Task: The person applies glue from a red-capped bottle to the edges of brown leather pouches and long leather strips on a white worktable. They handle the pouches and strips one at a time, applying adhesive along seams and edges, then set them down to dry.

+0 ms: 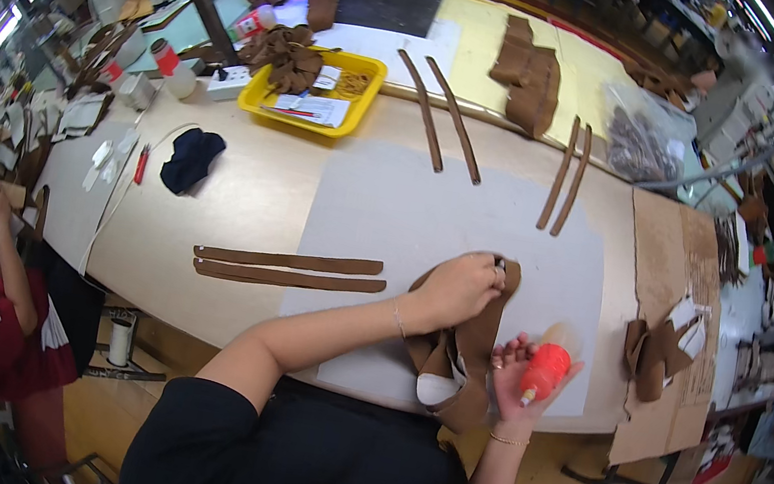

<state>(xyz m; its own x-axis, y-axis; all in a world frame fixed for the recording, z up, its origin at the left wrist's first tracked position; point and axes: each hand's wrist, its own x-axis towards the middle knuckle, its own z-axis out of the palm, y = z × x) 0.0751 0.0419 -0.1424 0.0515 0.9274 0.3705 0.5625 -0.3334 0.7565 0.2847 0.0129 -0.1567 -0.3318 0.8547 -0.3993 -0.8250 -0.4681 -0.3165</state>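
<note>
Counter [238, 193] is the biggest thing here, one pale top. One big grey sheet [358, 202] lies flat on it in the middle, and one piece of cardboard [680, 248] covers the right end. Next size down: one yellow tray [300, 125] at the far left, with brown scraps and some papers in it, plus one clear plastic bag [640, 145] of dark stuff at the far right.

Then one brown workpiece [482, 343], curled into a loop with a bit of white showing, on the grey sheet by the near edge, right in front of the person. Another brown piece [658, 356] sits on the cardboard. Brown strips: six, in three pairs. Two [288, 277] at near left, right ends over the grey sheet, two [455, 119] at far centre, two [574, 180] at far right. One navy cloth [190, 160] at left, one red squeeze bottle [547, 367], and one little red tool [141, 165] left of the navy cloth.

Grips: left hand [458, 292] has its fingers bunched tight on the workpiece's far end; thumb's hidden, so I can't say if that's a pinch or just a press. Right hand [508, 383] is palm up, fingers about half curled, loosely holding the bottle, nozzle aimed back at the person.
</note>
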